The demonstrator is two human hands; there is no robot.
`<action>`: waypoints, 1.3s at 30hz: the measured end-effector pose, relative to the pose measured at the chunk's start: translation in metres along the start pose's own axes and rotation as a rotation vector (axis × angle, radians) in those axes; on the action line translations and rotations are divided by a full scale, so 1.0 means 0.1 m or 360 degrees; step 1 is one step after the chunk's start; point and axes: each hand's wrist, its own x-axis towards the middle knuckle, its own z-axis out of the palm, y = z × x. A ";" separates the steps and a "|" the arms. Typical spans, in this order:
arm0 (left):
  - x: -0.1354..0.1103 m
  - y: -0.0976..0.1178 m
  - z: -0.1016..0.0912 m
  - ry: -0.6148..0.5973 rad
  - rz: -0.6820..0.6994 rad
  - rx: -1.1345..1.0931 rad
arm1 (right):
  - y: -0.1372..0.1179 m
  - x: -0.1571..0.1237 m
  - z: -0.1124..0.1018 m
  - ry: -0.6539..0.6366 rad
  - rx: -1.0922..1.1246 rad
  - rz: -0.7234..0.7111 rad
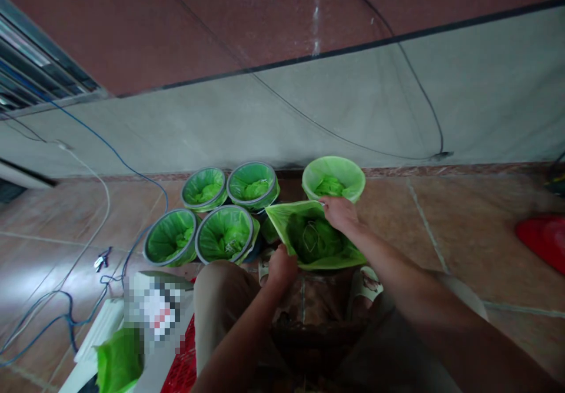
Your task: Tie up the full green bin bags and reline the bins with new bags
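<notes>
A green plastic bag is spread wide at the mouth between my two hands, just in front of my feet. My left hand grips its near left edge, fingers closed. At the far edge, my right hand pinches the rim with its fingers together. Thin pale loops, perhaps a drawstring, show inside the bag. Whatever holds the bag up from below is hidden. Right behind it stands a bin lined with a pale green bag.
Several grey-rimmed bins with green liners stand to the left. Cables and keys lie on the tiled floor. At lower left are a green bag and a red crate. A red object sits far right.
</notes>
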 end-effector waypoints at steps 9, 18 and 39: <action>-0.29 0.24 -0.49 0.0307 0.0333 0.0099 | 0.05 0.02 -0.24 0.0268 0.1072 0.0054; 0.06 0.39 -0.85 0.0367 0.0692 -0.0755 | -0.01 -0.10 -0.45 0.0399 0.2086 0.0153; 0.23 0.92 -0.82 0.0118 0.0958 -0.1321 | -0.35 -0.27 -0.50 -0.0233 0.1508 -0.0322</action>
